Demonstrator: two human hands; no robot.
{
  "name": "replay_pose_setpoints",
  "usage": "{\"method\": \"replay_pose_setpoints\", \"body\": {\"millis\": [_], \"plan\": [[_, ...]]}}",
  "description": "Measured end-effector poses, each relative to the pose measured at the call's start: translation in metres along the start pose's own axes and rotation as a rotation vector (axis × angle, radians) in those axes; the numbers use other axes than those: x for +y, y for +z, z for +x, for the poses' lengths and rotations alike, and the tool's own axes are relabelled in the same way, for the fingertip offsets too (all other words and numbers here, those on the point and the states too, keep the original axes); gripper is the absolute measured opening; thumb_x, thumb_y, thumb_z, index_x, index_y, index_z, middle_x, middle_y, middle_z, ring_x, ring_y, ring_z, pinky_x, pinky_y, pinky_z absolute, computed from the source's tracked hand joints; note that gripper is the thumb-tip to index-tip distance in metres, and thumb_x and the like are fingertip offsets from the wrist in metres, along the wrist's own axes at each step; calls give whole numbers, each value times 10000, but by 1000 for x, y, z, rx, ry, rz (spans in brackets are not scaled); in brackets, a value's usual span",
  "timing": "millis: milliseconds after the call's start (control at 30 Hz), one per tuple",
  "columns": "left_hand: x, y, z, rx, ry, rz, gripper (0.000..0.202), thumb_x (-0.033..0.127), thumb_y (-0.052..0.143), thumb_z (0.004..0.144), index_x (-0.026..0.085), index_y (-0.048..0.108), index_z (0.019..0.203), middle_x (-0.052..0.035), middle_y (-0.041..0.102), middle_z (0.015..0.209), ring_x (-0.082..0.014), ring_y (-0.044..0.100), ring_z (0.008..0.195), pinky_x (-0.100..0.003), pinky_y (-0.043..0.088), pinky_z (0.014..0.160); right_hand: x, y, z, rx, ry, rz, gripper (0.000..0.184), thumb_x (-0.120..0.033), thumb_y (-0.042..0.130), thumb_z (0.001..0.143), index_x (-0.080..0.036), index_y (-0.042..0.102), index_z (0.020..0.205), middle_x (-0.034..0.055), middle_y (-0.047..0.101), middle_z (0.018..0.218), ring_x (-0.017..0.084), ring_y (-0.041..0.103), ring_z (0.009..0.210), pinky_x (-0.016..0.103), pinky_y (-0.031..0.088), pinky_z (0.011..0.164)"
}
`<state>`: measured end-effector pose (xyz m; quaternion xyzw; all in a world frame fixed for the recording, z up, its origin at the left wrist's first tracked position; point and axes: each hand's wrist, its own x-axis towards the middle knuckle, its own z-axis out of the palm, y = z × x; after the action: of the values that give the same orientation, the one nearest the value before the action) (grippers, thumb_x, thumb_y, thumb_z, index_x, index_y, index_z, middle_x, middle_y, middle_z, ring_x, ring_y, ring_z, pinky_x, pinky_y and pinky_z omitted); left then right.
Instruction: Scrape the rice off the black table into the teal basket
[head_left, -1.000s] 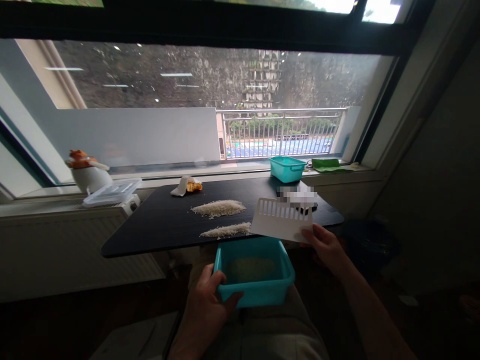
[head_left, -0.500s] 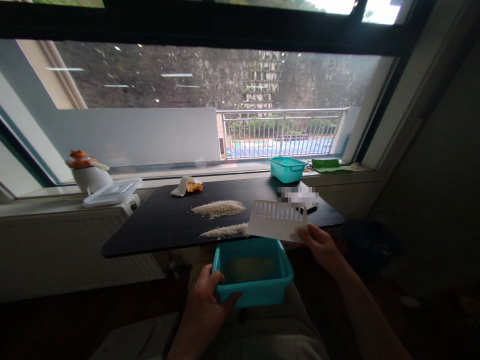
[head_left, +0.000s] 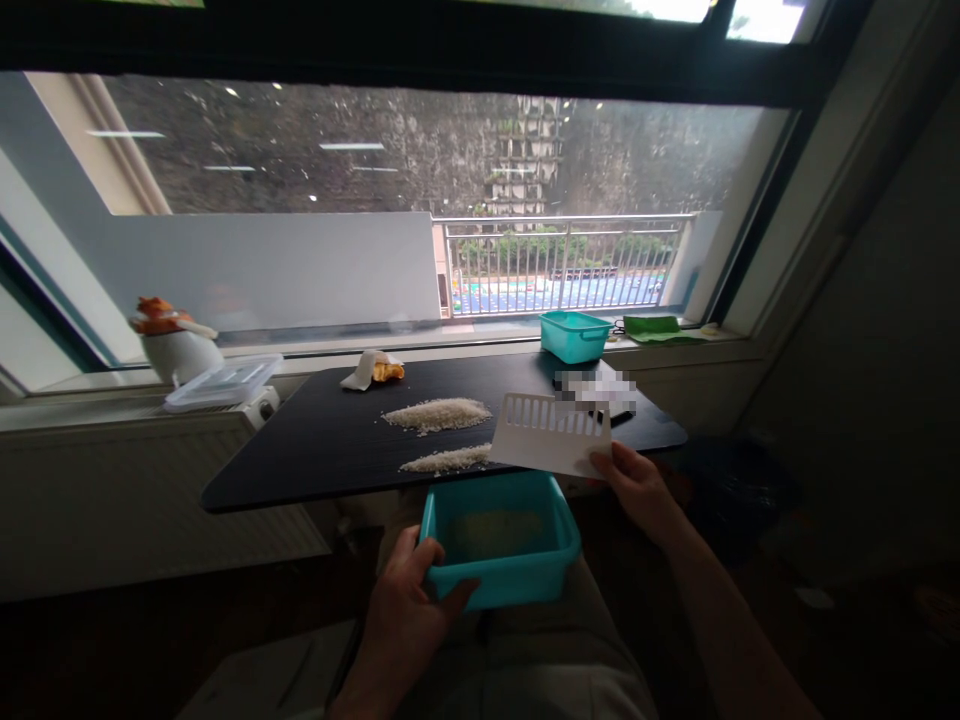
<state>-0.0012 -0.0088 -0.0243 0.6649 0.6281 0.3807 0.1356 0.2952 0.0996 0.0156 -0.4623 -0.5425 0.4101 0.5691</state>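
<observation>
My left hand (head_left: 406, 608) grips turquoise rectangular plastic tub (head_left: 517, 583) between hands, presumably steadying; right hand (head_left: 636, 484) pinches slotted white sheet (head_left: 541, 452).

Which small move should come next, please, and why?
Perhaps the right hand should sweep the nearer row of white grains toward the teal tub with the slotted card: the row lies near the front edge of the table, and the left hand holds the tub below.
</observation>
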Motion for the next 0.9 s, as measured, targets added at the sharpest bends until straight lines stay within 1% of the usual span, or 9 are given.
{"method": "replay_pose_setpoints", "body": {"millis": [67, 167, 300, 467, 633, 900], "plan": [[0, 0, 0, 9, -3, -1, 275, 382, 740, 710, 214, 522, 709, 3, 543, 894, -153, 581, 702, -248, 463, 600, -1, 3, 0, -1, -2, 4, 510, -624, 782, 634, -206, 744, 922, 58, 786, 904, 287, 715, 836, 350, 607, 643], [-1, 1, 0, 20, -1, 1, 265, 382, 739, 704, 216, 533, 709, 3, 558, 913, -151, 589, 707, -238, 462, 589, -2, 7, 0, -25, 1, 3, 492, -615, 788, 633, -203, 748, 899, 62, 791, 884, 291, 721, 814, 360, 611, 638], [-4, 2, 0, 48, -4, 12, 268, 386, 748, 689, 219, 539, 705, 11, 552, 883, -138, 563, 663, -227, 444, 556, -1, 9, 0, -38, -4, 6, 479, -607, 777, 653, -208, 751, 916, 60, 794, 902, 289, 724, 820, 362, 610, 649], [-3, 0, -1, 54, -2, 13, 260, 376, 746, 694, 219, 539, 707, 9, 560, 906, -152, 588, 715, -242, 472, 615, 4, 13, 2, -47, -21, 14, 469, -604, 756, 684, -214, 747, 944, 59, 791, 923, 285, 719, 848, 364, 609, 670], [-5, -1, -1, 65, -4, 23, 248, 365, 739, 693, 218, 540, 702, 11, 551, 892, -159, 595, 722, -245, 469, 605, 3, 17, 1, -85, -17, 16, 406, -567, 756, 707, -208, 748, 898, 51, 782, 887, 271, 712, 818, 355, 608, 659], [-11, -4, -2, 60, -31, 30, 273, 387, 732, 713, 217, 518, 710, 8, 539, 936, -142, 578, 695, -248, 467, 598, 0, 32, 8, -98, -23, 28, 417, -581, 749, 698, -210, 739, 891, 45, 780, 863, 261, 710, 812, 363, 599, 686]]}}
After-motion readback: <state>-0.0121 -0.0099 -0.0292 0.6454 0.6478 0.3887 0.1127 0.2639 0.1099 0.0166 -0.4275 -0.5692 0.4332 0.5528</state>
